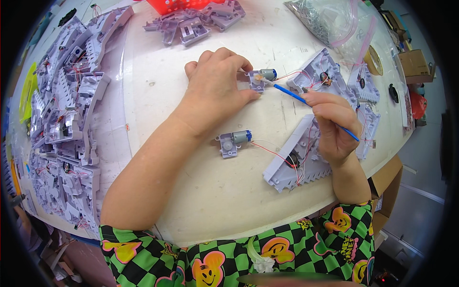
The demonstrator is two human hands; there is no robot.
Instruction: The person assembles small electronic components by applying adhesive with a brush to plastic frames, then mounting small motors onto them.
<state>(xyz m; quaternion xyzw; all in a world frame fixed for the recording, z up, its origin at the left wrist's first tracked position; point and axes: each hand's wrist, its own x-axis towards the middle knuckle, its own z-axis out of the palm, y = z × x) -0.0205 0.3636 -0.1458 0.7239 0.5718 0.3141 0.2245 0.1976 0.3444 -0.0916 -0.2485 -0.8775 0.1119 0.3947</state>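
Note:
My left hand (217,86) steadies a small pale-lilac plastic gear housing (256,85) between thumb and fingers. A silver motor (268,73) with a blue end sits on that housing. In my right hand (334,122) is a thin blue-handled brush (290,93), held like a pen. Its pale tip touches the housing, where a yellowish-brown smear shows. Red and white wires lead from the motor to a toothed lilac shell (321,71). Nearer me lies a second housing (229,147) with its motor (241,137), wired to another toothed shell (291,179).
Many lilac shells with wires are heaped along the left (71,110). Loose lilac parts (195,29) lie at the back beside a red basket (167,5). A clear bag of screws (313,21), a tape roll (373,60) and more wired shells (364,85) are at the right.

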